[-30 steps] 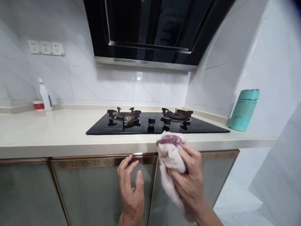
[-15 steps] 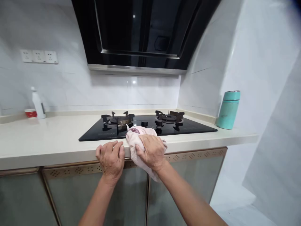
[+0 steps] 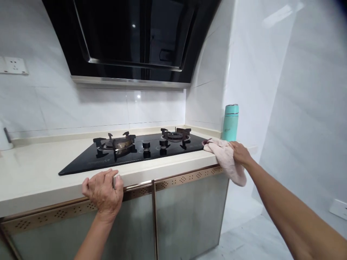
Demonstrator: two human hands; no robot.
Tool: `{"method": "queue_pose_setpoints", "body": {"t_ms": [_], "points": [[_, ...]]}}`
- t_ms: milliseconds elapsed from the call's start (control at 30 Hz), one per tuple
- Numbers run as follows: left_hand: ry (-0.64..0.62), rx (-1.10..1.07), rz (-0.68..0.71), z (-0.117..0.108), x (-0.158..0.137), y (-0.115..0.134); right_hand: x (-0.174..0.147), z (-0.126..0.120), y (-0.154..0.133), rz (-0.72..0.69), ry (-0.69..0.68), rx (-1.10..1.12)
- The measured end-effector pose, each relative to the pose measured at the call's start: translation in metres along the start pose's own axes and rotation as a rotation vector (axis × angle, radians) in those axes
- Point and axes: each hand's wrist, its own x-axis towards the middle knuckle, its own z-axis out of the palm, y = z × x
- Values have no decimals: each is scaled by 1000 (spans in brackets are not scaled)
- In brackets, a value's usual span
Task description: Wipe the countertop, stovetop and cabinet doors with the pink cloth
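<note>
A pale pink cloth [image 3: 227,159] is bunched in my right hand [image 3: 240,153], at the right end of the countertop. Part of it lies on the counter by the hob's right corner, while the rest droops over the front edge. My fingers are closed on it and partly hidden. My left hand [image 3: 104,191] rests on the counter's front edge with bent fingers and the thumb apart, holding nothing. Between and behind the hands sits the black glass gas hob [image 3: 151,153], with two burners and two knobs. Just behind my right hand stands a turquoise flask [image 3: 230,123].
A black range hood [image 3: 130,43] hangs over the hob. The pale countertop [image 3: 32,164] runs off to the left, where a white bottle [image 3: 4,139] shows at the edge. Below are glass-fronted cabinet doors [image 3: 189,213]. A tiled wall [image 3: 154,108] stands behind.
My right hand has carried the cloth rightward along the counter's front edge, from the hob's middle to near the flask. The view has turned right. My left hand stays at the counter edge.
</note>
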Motion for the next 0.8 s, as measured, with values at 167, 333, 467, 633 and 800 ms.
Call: {"method": "queue_pose_setpoints", "body": {"t_ms": [167, 333, 467, 633, 800], "points": [[-41, -4, -62, 1, 2, 4, -8, -6, -42, 84, -54, -31], [-86, -39, -123, 0, 4, 10, -41, -3, -139, -154, -140, 2], [-120, -24, -115, -1, 5, 9, -81, -5, -238, -394, -223, 75], [-212, -83, -72, -8, 8, 0, -118, 3, -348, -682, -231, 177], [-280, -67, -21, -20, 12, -5, -121, 9, -373, -693, -240, 233]]}}
